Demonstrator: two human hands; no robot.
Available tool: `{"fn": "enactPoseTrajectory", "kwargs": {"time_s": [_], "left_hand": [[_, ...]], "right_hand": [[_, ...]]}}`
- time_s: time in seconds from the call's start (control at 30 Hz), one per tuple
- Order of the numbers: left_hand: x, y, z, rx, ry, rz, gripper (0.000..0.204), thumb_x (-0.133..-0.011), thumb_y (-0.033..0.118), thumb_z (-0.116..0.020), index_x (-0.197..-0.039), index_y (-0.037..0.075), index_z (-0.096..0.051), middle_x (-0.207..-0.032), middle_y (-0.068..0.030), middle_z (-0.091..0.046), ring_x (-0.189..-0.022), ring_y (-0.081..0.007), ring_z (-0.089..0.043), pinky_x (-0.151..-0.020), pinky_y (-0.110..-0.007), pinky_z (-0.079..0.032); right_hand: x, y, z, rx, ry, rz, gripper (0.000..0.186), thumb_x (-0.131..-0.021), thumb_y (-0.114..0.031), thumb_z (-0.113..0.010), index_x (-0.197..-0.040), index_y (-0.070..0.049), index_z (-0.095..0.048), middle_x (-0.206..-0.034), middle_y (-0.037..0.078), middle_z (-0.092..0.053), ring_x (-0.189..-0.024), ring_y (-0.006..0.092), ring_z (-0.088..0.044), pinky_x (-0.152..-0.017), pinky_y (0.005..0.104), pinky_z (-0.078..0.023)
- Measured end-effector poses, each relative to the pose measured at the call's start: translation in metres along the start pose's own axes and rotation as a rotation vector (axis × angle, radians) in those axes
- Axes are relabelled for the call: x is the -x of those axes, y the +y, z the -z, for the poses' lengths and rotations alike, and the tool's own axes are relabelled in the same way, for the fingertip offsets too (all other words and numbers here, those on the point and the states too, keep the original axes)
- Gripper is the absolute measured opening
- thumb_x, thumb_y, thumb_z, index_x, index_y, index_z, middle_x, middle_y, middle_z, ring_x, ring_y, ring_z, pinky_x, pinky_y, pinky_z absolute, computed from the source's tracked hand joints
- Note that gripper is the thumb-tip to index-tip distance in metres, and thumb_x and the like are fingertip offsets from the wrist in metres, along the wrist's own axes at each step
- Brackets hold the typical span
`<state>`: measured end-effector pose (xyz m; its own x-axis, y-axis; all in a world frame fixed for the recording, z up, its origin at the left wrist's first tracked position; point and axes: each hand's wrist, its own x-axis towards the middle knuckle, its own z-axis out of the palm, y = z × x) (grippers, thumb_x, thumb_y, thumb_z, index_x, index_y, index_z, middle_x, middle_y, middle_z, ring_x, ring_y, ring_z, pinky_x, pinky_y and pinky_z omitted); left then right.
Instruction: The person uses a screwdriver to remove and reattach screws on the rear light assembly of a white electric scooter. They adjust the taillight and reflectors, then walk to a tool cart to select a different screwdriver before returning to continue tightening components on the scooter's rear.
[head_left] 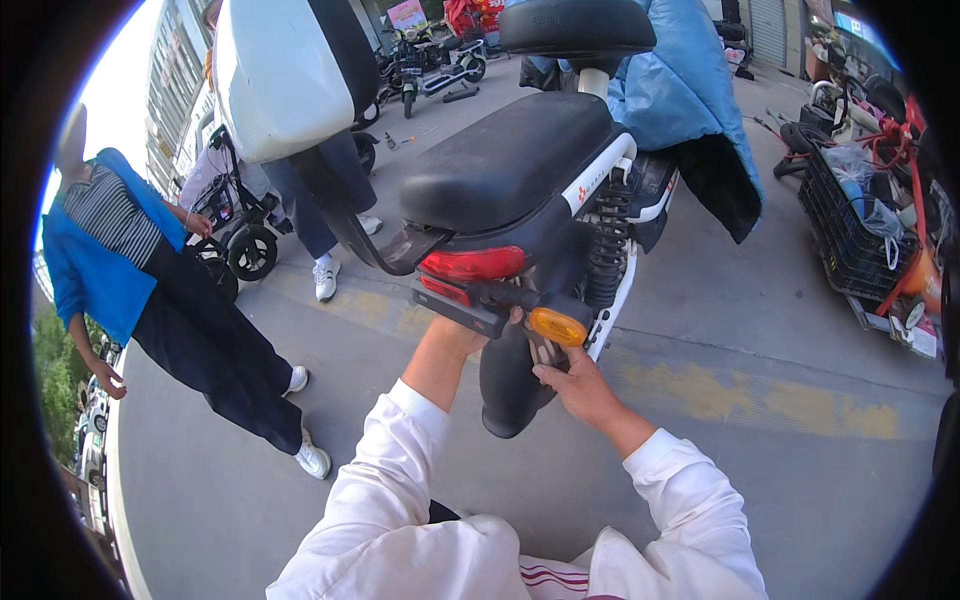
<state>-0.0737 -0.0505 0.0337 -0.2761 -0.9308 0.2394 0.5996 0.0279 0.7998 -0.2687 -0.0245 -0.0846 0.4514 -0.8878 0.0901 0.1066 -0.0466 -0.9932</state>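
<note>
In front of me stands the rear of an electric scooter with a black seat, a red tail light and a black rear mudguard. An orange turn signal sticks out on a dark stem below the tail light. My left hand reaches under the black bracket; most of its fingers are hidden, but a curled fingertip shows just below the stem. Just under the orange lens, my right hand has thumb and forefinger drawn together; what lies between them is unclear.
A white and black box overhangs the scooter's rear left. Two people stand at left, one in a blue jacket. A black spring shock absorber and blue padded cover are beyond my right hand. A loaded black crate stands at right.
</note>
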Motion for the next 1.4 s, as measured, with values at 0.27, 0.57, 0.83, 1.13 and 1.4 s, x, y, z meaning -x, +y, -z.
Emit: {"fn": "enactPoseTrajectory", "kwargs": {"time_s": [0.27,0.57,0.83,1.13,1.4], "left_hand": [[-0.002,-0.001,0.001,-0.085,-0.047,-0.048,0.024,-0.091,0.013,-0.069,-0.112,0.003,-0.065,-0.107,-0.0119,-0.068,-0.099,-0.0265,-0.066,-0.088,-0.038,-0.057],[0.002,0.000,-0.005,-0.022,-0.039,-0.011,0.026,-0.091,0.021,-0.068,-0.110,0.004,-0.066,-0.104,-0.0116,-0.069,-0.097,-0.0245,-0.067,-0.082,-0.034,-0.058],[0.002,-0.001,-0.003,0.005,0.027,0.025,0.033,-0.092,0.029,-0.066,-0.112,0.004,-0.067,-0.106,-0.0124,-0.070,-0.095,-0.0240,-0.069,-0.065,-0.030,-0.058],[-0.001,0.000,-0.003,0.029,-0.023,0.036,0.029,-0.092,0.024,-0.068,-0.114,0.006,-0.067,-0.110,-0.0104,-0.069,-0.099,-0.0225,-0.067,-0.086,-0.035,-0.058],[0.001,0.000,0.000,0.008,-0.044,0.011,0.028,-0.087,0.018,-0.072,-0.114,0.010,-0.068,-0.112,-0.0085,-0.069,-0.104,-0.0219,-0.065,-0.098,-0.039,-0.052]], "right_hand": [[0.007,-0.017,-0.013,0.192,0.240,0.083,0.050,-0.088,-0.026,-0.075,-0.126,-0.004,-0.052,-0.109,0.013,-0.052,-0.099,0.0233,-0.055,-0.090,0.0350,-0.045],[0.015,-0.035,-0.017,0.022,0.047,-0.008,0.043,-0.099,-0.025,-0.061,-0.134,-0.002,-0.051,-0.109,0.010,-0.062,-0.096,0.0183,-0.059,-0.090,0.0323,-0.046],[0.011,-0.034,-0.013,0.056,0.043,-0.033,0.044,-0.098,-0.023,-0.063,-0.134,-0.001,-0.050,-0.108,0.010,-0.062,-0.091,0.0165,-0.060,-0.085,0.0311,-0.049],[0.011,-0.047,0.001,0.109,0.046,-0.028,0.046,-0.091,-0.024,-0.073,-0.125,-0.002,-0.051,-0.101,0.011,-0.059,-0.084,0.0171,-0.059,-0.076,0.0321,-0.050],[0.013,-0.041,0.001,0.166,-0.014,0.005,0.048,-0.092,-0.019,-0.069,-0.134,-0.005,-0.049,-0.114,0.017,-0.059,-0.103,0.0281,-0.059,-0.093,0.0386,-0.046]]}}
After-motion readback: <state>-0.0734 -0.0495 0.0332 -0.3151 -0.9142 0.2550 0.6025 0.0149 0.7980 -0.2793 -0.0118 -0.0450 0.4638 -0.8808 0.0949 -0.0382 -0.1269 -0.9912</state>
